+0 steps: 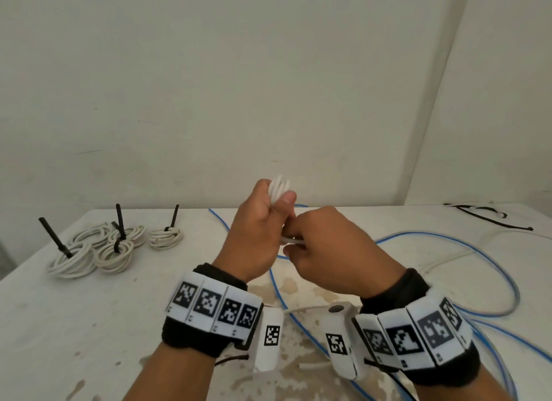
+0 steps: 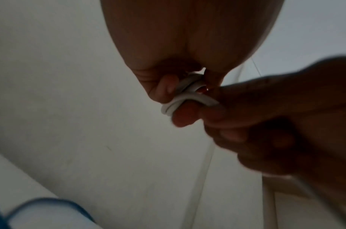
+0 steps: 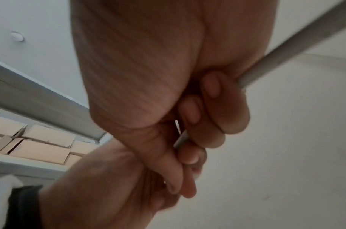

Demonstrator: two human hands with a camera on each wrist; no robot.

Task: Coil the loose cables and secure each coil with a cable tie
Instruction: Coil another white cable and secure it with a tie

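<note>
My left hand (image 1: 263, 221) holds a small coil of white cable (image 1: 279, 187) upright above the table, thumb pressed over its loops. In the left wrist view the white coil (image 2: 187, 96) sits pinched between the fingers. My right hand (image 1: 325, 248) grips the same white cable (image 3: 286, 51) just below the coil, fingers curled round the strand, which runs off to the right. Three white coils, each bound with a black cable tie (image 1: 119, 236), lie at the table's far left.
A long blue cable (image 1: 448, 239) loops over the white table (image 1: 89, 326) under and right of my hands. A loose white cable (image 1: 466, 251) trails right. Black ties or cord (image 1: 484, 215) lie at the far right corner. Cardboard boxes (image 3: 40, 148) show in the right wrist view.
</note>
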